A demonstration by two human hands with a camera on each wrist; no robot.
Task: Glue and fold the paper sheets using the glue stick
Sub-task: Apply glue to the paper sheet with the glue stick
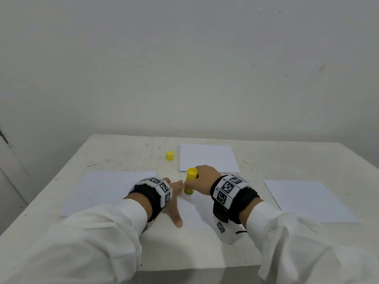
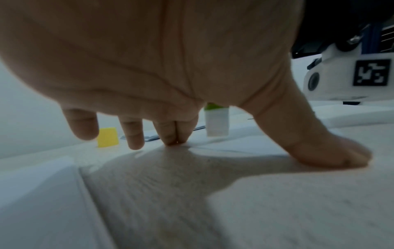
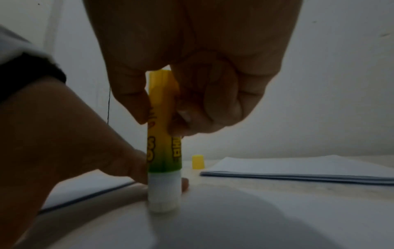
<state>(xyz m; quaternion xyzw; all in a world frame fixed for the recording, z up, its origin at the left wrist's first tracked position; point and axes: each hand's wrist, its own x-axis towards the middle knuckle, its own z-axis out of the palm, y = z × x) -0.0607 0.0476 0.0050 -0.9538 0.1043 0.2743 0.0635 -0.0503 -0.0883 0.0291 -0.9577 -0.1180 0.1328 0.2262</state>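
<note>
My right hand [image 1: 198, 179] grips a yellow-green glue stick [image 1: 190, 182] upright, its white uncapped end [image 3: 163, 193] down on the middle paper sheet [image 1: 196, 212]. Thumb and curled fingers [image 3: 204, 104] pinch the barrel near its top. Just left of the stick, my left hand [image 1: 173, 198] lies spread on that sheet, with straight fingers [image 2: 170, 134] and thumb [image 2: 332, 151] pressing down. The stick's yellow cap [image 1: 169, 155] stands apart, farther back on the table.
The white table [image 1: 123, 156] stands against a plain wall. A stack of paper [image 1: 208, 158] lies at the back centre. One single sheet [image 1: 108, 189] lies at the left and another [image 1: 307, 199] at the right.
</note>
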